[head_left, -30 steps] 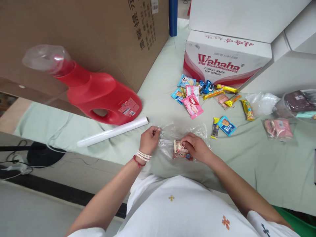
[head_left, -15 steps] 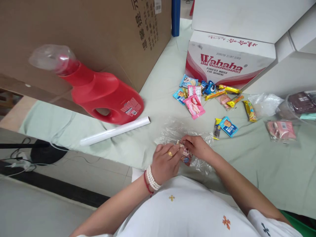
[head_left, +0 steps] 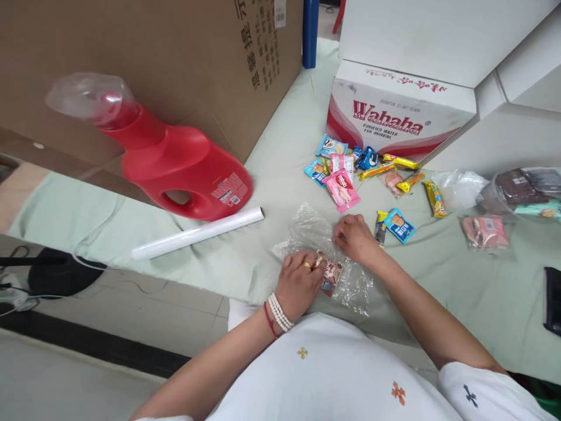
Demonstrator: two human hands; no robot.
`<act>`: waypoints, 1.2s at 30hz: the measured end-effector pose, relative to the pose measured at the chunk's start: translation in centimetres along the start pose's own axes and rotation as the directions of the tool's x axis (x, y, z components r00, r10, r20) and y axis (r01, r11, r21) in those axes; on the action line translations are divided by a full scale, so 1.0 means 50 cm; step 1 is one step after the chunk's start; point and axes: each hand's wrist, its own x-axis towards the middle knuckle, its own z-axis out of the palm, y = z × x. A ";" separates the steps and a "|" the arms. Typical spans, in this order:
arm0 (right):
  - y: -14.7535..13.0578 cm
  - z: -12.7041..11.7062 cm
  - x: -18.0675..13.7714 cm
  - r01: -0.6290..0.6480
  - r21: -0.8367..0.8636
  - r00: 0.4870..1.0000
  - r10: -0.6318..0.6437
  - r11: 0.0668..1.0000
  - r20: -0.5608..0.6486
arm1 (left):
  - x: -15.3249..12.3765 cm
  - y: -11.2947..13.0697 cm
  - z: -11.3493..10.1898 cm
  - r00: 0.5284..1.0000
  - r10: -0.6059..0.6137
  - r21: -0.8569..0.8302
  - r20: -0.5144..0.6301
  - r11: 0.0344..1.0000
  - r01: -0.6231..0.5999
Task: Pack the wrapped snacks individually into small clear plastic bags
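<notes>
On a sheet of crumpled clear plastic film (head_left: 307,225) near my body lies a small snack packet (head_left: 332,275) with red, white and brown print. My left hand (head_left: 302,283), with a ring and a beaded bracelet, is closed over the packet's left side and covers part of it. My right hand (head_left: 356,238) is up at the film's far right edge, its fingers curled in a pinch at the plastic; the fingertips are partly hidden. Just right of that hand are a blue snack packet (head_left: 399,225) and a small yellow-and-dark one (head_left: 381,228).
A pile of wrapped snacks (head_left: 342,190) lies before the white-and-red Wahaha carton (head_left: 390,120). To the left, a red jug (head_left: 188,166) leans beside a big brown box (head_left: 175,64), with a white roll (head_left: 197,234) below it. A clear tub (head_left: 521,190) and black phone-like object (head_left: 553,298) are at right.
My right hand has moved off the packet, up and slightly right to the film's edge. My left hand stays on the packet. The view has shifted slightly.
</notes>
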 end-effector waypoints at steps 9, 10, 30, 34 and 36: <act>-0.078 -0.045 -0.081 0.281 0.360 0.934 -0.340 0.889 0.111 | 0.002 0.004 0.001 0.993 -0.072 -0.030 0.096 0.997 0.075; -0.089 -0.032 -0.098 0.320 0.355 0.912 -0.387 0.878 0.136 | 0.000 -0.001 0.007 0.990 -0.083 -0.065 0.111 0.994 0.090; -0.134 0.077 -0.149 0.394 -0.135 0.872 -0.323 0.909 0.368 | 0.069 -0.148 -0.063 0.983 -0.109 -0.630 0.145 0.756 0.177; -0.133 0.060 -0.147 0.369 -0.134 0.870 -0.291 0.920 0.398 | 0.052 -0.176 -0.053 0.973 0.028 -0.693 0.230 0.707 0.144; -0.132 0.053 -0.146 0.359 -0.107 0.870 -0.291 0.927 0.398 | 0.017 -0.207 -0.058 0.974 -0.068 -0.653 0.217 0.732 0.197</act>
